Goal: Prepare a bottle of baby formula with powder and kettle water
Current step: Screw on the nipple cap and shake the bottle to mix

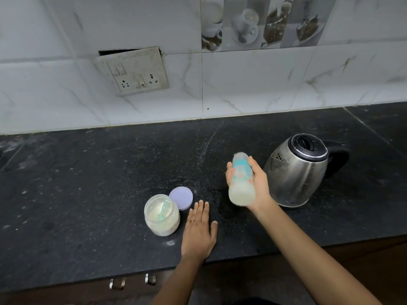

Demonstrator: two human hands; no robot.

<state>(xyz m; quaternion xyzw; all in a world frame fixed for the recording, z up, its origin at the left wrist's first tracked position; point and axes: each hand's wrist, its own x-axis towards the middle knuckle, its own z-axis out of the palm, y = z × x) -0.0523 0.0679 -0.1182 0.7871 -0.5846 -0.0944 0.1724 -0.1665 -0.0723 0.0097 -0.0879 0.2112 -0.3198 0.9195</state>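
Head view gives us the black counter (pixel 110 183) running from the tiled wall to its front edge. All the task's things sit right of its middle, toward the front.

Largest is the steel kettle (pixel 299 170), upright with its lid down, toward the right end and well back from the front edge.

Just left of it our right hand (pixel 259 186) hangs above the counter, fingers and thumb wrapped round the middle of the baby bottle (pixel 241 179). The bottle is off the surface, and this is the relation we judge the next move turns on. Its long axis is tilted, the capped top leaning away toward the wall and the base toward the front edge. Milky liquid sits in the base end, below the grip. The top is blurred, so we read this as shaking to mix. The right hand alone has the bottle, and bare counter lies beneath it for setting it down base first.

Our left hand (pixel 199 234) rests flat near the front edge, fingers straight, holding nothing.

Just to its left stands the open powder jar (pixel 161 219). Behind the jar the lilac lid (pixel 181 198) lies flat; we cannot tell whether the two touch.

Smallest, the pale green scoop (pixel 164 208) stands in the powder.
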